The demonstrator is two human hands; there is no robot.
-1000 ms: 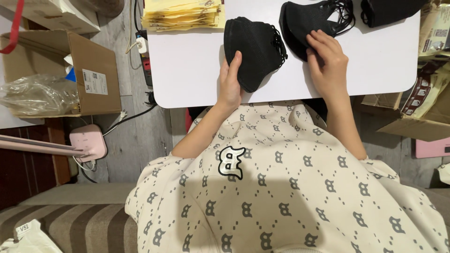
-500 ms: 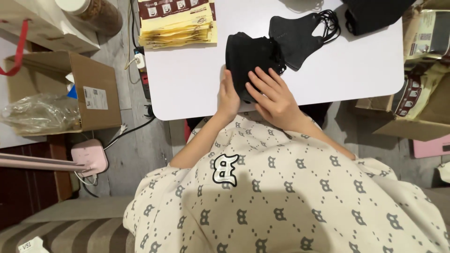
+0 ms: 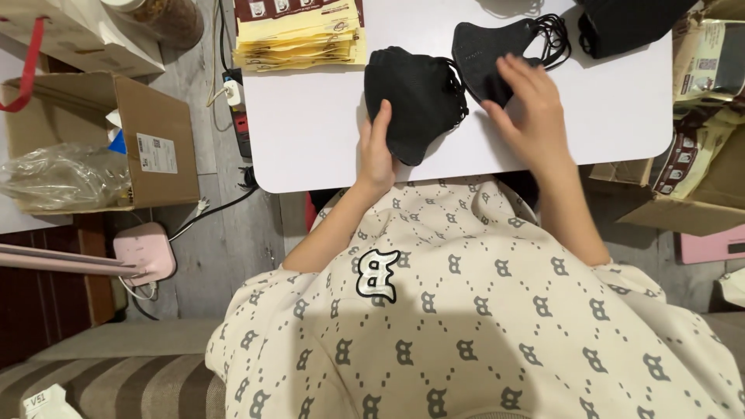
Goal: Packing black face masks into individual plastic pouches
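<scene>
Head view, itemised. Your left hand (image 3: 378, 151): fingers closed on the left edge of a stack of black face masks (image 3: 415, 101), pinning it to the white tabletop (image 3: 310, 116) near the front edge. Your right hand (image 3: 528, 109): fingers spread, open, resting on a single black mask (image 3: 485, 58) just right of the stack. Beyond: more black masks (image 3: 621, 23), yellow envelopes (image 3: 299, 35), a cardboard box (image 3: 147, 147) on the floor. Risk: ear loops (image 3: 552, 31) look tangled; lifting may drag neighbouring masks off the tabletop.

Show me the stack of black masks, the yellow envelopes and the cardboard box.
stack of black masks (image 3: 415, 97), head view, middle of top mask
yellow envelopes (image 3: 303, 39), head view, pile's middle
cardboard box (image 3: 159, 143), head view, side wall
</scene>
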